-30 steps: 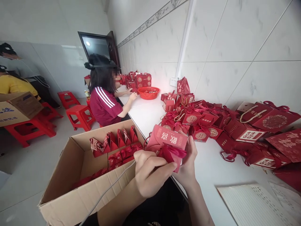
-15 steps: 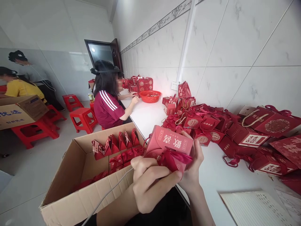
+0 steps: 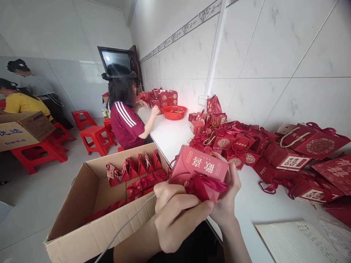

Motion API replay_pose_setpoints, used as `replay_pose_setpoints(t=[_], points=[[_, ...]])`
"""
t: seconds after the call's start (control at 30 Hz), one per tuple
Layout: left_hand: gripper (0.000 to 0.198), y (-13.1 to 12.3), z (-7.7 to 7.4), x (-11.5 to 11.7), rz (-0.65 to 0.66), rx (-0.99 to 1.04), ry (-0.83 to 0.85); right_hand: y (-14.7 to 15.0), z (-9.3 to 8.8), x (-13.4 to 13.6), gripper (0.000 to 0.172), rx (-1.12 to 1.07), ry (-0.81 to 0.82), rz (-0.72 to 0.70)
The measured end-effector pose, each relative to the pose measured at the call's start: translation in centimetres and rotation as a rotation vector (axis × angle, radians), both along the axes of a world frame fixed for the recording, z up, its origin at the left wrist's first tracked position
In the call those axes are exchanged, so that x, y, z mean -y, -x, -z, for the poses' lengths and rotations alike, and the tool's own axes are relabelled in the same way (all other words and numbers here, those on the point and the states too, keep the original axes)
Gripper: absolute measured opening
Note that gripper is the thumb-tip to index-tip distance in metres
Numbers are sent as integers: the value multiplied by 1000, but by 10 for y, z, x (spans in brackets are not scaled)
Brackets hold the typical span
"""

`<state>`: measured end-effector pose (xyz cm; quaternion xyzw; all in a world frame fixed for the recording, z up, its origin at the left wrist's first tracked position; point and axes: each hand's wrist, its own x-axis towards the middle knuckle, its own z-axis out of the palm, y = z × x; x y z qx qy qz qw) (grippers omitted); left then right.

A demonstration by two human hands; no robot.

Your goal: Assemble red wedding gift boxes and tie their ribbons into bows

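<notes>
A red gift box (image 3: 182,160) with gold lettering and a dark red satin ribbon (image 3: 210,182) is held up, tilted, over the table's near edge. My right hand (image 3: 231,193) grips it from the right side and underneath. My left hand (image 3: 181,215) is closed with curled fingers against the near face of the box, beside the ribbon; its fingertips are partly hidden. A twisted red cord hangs at the box's left corner. Just left of my hands stands an open cardboard box (image 3: 64,215) with rows of similar red gift boxes (image 3: 134,188) inside.
Many red gift boxes (image 3: 241,140) are piled along the wall on the white table (image 3: 244,204). A lined notebook (image 3: 298,241) lies at the lower right. Farther along, a co-worker (image 3: 124,120) sits by a red basket (image 3: 174,114). Red stools (image 3: 97,137) stand on the floor.
The gift box and both my hands stay almost in place, shifting slightly right in view. The co-worker's hands have moved left and apart, away from the red basket.
</notes>
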<state>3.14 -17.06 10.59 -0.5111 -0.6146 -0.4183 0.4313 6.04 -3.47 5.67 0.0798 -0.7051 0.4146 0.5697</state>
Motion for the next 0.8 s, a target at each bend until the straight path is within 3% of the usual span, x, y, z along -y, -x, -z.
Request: replay_pose_setpoints(t=[0.13, 0.23, 0.33, 0.4, 0.5, 0.63, 0.67, 0.73, 0.8], points=[[12, 2, -8, -3, 84, 17, -138, -1, 4, -4, 101, 19, -5, 3], [17, 18, -5, 2, -4, 65, -146, -1, 7, -6, 106, 53, -41, 47], [15, 39, 5, 9, -67, 295, -136, -1, 6, -7, 108, 107, -16, 96], [10, 47, 18, 15, -35, 485, -106, 2, 4, -7, 106, 170, 113, 115], [13, 46, 52, 30, 110, 639, 95, 9, 5, -9, 97, 276, 427, 12], [16, 35, 123, 69, 391, 981, 774, 16, 9, -10, 70, 360, 835, -375], [15, 35, 141, 84, 393, 1128, 894, 17, 8, -8, 64, 379, 923, -458], [6, 40, 170, 117, 262, 1425, 1111, 17, 3, -4, 57, 432, 1065, -599], [14, 51, 186, 152, 132, 1592, 1254, 18, -4, 0, 56, 489, 1148, -717]])
